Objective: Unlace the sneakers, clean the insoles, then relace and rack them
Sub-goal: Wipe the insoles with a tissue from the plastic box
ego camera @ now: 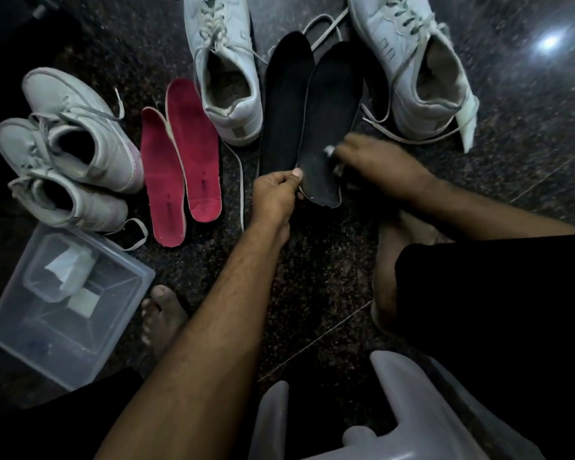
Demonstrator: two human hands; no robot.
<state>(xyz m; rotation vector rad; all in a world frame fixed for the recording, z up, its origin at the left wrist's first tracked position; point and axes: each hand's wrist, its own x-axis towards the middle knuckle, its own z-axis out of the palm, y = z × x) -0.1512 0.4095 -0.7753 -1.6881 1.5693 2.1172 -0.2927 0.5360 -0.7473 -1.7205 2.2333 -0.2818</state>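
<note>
Two black insoles lie on the dark floor; my left hand (pixel 274 190) pinches the heel end of the right one (pixel 329 127), the other black insole (pixel 284 104) beside it. My right hand (pixel 375 164), blurred, holds a small pale wipe (pixel 330 150) against that insole. Two large white sneakers, one (pixel 223 61) left and one (pixel 419 68) right of the black insoles, have loose laces. Two red insoles (pixel 180 161) lie left of them. A smaller pair of white sneakers (pixel 67 147) sits at far left.
A clear plastic box (pixel 67 313) with a smaller tub and white wipes inside stands at lower left. My bare feet (pixel 163 313) rest on the speckled stone floor. A grey plastic stool (pixel 395 410) is under me at the bottom.
</note>
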